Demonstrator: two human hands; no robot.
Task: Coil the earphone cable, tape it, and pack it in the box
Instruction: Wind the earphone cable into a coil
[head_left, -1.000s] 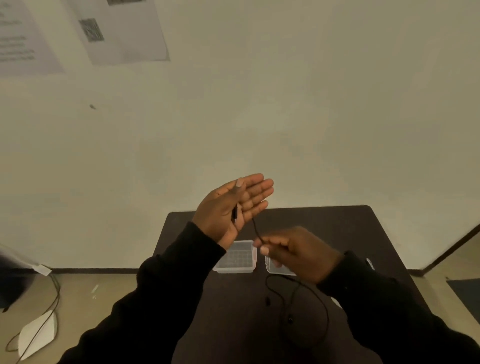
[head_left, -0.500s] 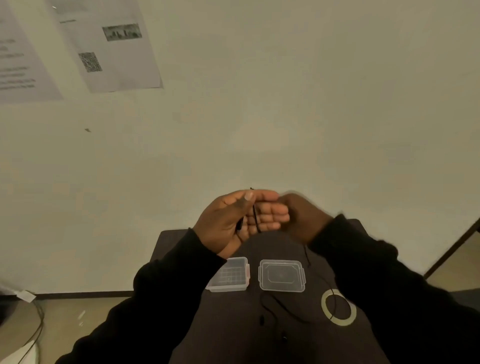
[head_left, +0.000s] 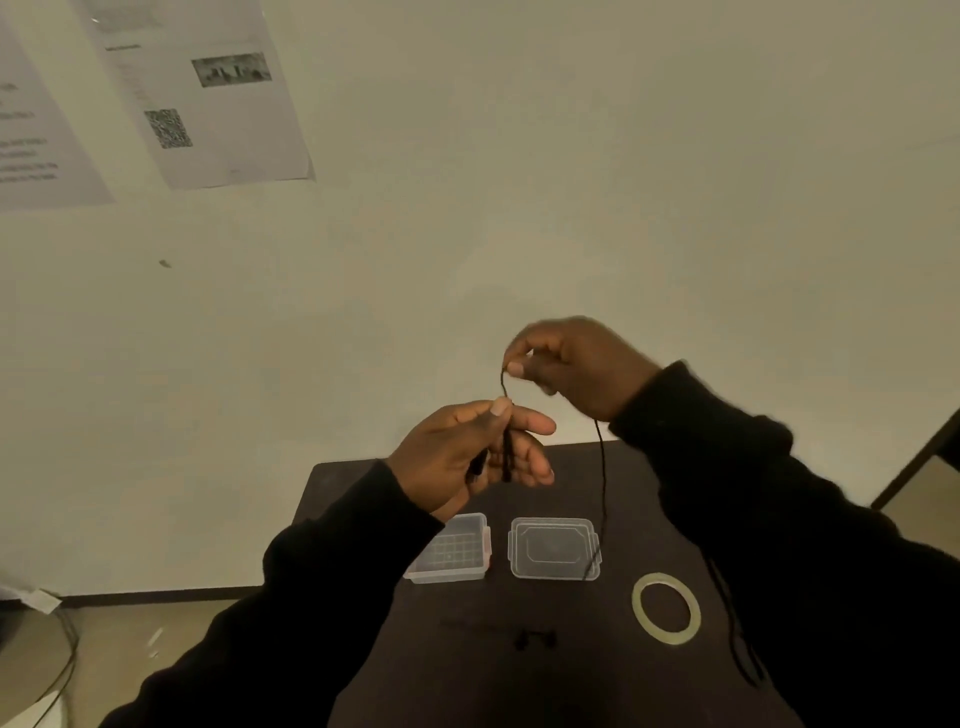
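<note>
Head camera, the only view: the left hand (head_left: 470, 457) is up over the dark table (head_left: 571, 675), fingers loosely spread, thumb clamping the earphone cable (head_left: 602, 483) against them with a few dark strands lying across the fingers. Just above it the right hand (head_left: 576, 366) pinches the same cable between thumb and forefinger, fingertips together on the strand. From that pinch the free length drops past the wrist, hangs down in front of the clear lid (head_left: 553, 548) and trails along the right sleeve; the earbuds (head_left: 535, 639) look to be lying on the table near the front edge, though they are small and dark. The open box (head_left: 452, 551) sits just beside the lid, the tape roll (head_left: 666, 608) to the right, untouched. So this reads as winding in progress, early on, with plenty of slack left. To do it well: keep the left thumb firm, lay each turn flat beside the previous one, and feed with light, even tension so the loops match and the buds don't snag.
</note>
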